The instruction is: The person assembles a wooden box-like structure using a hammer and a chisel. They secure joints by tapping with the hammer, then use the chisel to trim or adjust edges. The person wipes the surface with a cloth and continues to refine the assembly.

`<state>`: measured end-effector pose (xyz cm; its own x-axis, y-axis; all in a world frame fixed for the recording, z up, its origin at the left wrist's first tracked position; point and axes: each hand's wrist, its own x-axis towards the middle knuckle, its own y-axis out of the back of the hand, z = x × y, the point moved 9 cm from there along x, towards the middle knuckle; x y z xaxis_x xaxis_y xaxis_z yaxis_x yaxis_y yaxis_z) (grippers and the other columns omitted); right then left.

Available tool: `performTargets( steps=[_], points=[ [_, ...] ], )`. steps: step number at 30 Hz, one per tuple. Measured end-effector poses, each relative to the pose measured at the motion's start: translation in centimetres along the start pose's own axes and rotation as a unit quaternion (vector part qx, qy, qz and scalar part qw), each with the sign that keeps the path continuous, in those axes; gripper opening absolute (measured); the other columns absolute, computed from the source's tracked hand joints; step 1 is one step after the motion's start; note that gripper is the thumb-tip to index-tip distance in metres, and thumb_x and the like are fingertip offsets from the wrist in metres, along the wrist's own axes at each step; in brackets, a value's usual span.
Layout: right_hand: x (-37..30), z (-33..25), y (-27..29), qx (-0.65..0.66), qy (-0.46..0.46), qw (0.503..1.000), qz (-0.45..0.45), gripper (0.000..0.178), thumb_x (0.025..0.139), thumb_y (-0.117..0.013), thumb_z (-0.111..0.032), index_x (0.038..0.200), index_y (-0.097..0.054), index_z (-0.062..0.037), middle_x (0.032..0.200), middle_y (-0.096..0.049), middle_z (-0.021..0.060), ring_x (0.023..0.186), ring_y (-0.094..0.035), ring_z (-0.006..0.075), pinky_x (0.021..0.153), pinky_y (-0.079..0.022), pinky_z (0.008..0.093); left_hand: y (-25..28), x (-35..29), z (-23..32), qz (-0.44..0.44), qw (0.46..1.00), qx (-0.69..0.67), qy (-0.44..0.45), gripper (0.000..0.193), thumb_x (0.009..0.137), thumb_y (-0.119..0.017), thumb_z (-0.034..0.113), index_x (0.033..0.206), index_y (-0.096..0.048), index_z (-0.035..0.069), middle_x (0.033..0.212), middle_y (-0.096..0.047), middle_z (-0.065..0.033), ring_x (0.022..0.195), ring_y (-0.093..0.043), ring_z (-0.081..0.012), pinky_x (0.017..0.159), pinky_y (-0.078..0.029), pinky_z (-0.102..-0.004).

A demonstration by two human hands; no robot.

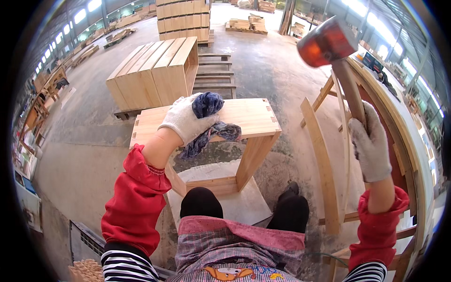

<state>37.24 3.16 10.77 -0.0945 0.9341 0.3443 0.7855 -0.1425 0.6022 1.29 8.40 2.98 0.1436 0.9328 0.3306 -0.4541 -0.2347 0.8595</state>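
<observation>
My gloved left hand [189, 117] is closed on a crumpled dark blue patterned rag [208, 105], pressed against the top of a pale wooden box frame [249, 115]. The frame stands upright before my knees, with interlocking joints showing at its top corners. Raised at the right, my gloved right hand [372, 143] wraps round the wooden handle of a mallet [328, 41]. The mallet's reddish, worn cylindrical head is up in the air, well apart from the frame.
Under the frame lies a pale board [256, 199]. Finished wooden boxes [155, 70] stand beyond it beside a pallet [213, 75], with a taller stack [183, 21] behind. A wooden workbench [404, 145] and leaning planks [322, 164] flank my right. A crate [89, 239] sits at lower left.
</observation>
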Motion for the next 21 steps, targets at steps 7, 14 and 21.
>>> performTargets(
  steps=[7, 14, 21],
  points=[
    [2.1, 1.8, -4.6, -0.204, 0.055, 0.972, -0.101, 0.029, 0.095, -0.058, -0.021, 0.118, -0.057, -0.0026, 0.083, -0.063, 0.0178, 0.075, -0.063, 0.0254, 0.075, -0.05, 0.0374, -0.3, 1.0, 0.1, 0.011, 0.999, -0.011, -0.036, 0.04, 0.084, -0.069, 0.037, 0.114, -0.067, 0.011, 0.109, -0.067, -0.0164, 0.105, -0.06, -0.0372, 0.094, -0.047, -0.042],
    [0.7, -0.1, -3.2, -0.057, 0.062, 0.996, 0.025, 0.034, 0.094, -0.059, -0.017, 0.124, -0.055, -0.0021, 0.095, -0.065, 0.0153, 0.087, -0.063, 0.0246, 0.08, -0.048, 0.0346, 0.2, 0.2, 0.9, -0.008, 1.0, 0.008, 0.001, 0.04, 0.083, -0.07, 0.038, 0.114, -0.068, 0.012, 0.111, -0.067, -0.0155, 0.106, -0.06, -0.0366, 0.096, -0.046, -0.0416],
    [2.4, 1.1, -5.4, -0.171, -0.011, 0.972, -0.157, 0.041, 0.092, -0.061, -0.021, 0.127, -0.053, 0.0, 0.101, -0.066, 0.0166, 0.092, -0.064, 0.0241, 0.084, -0.049, 0.0358, 0.3, -0.1, -0.7, 0.035, 0.999, -0.017, 0.012, 0.039, 0.084, -0.069, 0.038, 0.113, -0.069, 0.012, 0.113, -0.067, -0.0156, 0.108, -0.059, -0.0366, 0.099, -0.044, -0.042]
  ],
)
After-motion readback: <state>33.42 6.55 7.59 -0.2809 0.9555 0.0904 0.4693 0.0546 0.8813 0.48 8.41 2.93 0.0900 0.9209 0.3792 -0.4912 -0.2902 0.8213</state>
